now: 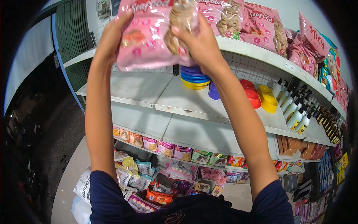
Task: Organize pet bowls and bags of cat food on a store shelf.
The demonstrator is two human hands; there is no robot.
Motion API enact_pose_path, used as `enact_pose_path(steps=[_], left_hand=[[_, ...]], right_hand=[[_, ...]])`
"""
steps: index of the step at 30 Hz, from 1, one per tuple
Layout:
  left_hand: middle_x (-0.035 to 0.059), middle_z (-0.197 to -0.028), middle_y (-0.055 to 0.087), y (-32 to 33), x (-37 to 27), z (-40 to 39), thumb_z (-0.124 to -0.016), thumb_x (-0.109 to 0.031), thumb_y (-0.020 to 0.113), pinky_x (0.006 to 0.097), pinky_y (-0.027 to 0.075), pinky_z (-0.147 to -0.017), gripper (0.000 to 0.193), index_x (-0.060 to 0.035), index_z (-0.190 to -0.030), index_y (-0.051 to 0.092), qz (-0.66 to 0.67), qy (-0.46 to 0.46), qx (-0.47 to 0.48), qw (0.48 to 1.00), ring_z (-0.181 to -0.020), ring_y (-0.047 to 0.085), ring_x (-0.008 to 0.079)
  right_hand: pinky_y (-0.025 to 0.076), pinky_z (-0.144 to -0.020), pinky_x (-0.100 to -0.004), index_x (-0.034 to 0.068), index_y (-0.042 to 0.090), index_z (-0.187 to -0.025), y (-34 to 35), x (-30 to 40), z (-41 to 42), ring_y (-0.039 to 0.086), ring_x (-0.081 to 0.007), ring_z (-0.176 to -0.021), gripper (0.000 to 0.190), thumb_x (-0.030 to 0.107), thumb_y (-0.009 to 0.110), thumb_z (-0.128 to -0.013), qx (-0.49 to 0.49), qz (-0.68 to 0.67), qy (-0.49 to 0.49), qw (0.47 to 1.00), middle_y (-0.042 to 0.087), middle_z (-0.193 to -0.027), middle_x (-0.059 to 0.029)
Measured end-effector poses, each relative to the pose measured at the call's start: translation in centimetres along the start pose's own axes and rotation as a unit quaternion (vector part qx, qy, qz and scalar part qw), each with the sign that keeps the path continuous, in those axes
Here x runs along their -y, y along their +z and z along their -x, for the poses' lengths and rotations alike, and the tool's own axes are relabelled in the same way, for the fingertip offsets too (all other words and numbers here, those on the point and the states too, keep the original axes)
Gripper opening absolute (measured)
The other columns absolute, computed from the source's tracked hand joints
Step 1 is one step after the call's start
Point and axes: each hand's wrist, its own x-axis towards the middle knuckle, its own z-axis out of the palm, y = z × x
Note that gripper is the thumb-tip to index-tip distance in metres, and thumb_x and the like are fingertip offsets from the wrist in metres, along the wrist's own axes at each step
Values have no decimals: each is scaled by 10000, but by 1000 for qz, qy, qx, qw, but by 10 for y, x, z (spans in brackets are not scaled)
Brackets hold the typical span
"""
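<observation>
A pink plastic bag of seafood-flavour cat food (151, 36), printed with a tabby cat, is held up between both hands at the top of the view. My left hand (113, 35) grips its left edge, and my right hand (197, 42) grips the right side with the thumb across the front. The bag is in front of the top shelf (251, 50), where similar pink bags (258, 28) stand in a row to the right. Below the held bag, a stack of blue, purple and yellow plastic bowls (195, 79) rests on the shelf beneath.
Red double bowls (251, 98), a yellow double bowl (267, 99) and several pump bottles (295, 119) stand at the right of the middle shelf (193, 110). Small pet-food packets (183, 153) line a lower shelf. Piled bags (159, 197) lie at the bottom. A folding metal shutter (71, 33) borders the left.
</observation>
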Motion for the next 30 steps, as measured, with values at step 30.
enact_pose_path(steps=[30], left_hand=[[123,-945,642,-28,141,-171,-841,-97,525,331,461,-769,227,-20,-1047,576,-391,166,205,882,-849,594,224]], right_hand=[[499,-780,-396,-63,654,-852,49,-69,-137,628,-364,-869,274,128,575,-672,166,510,132,833,617,-891,-276]])
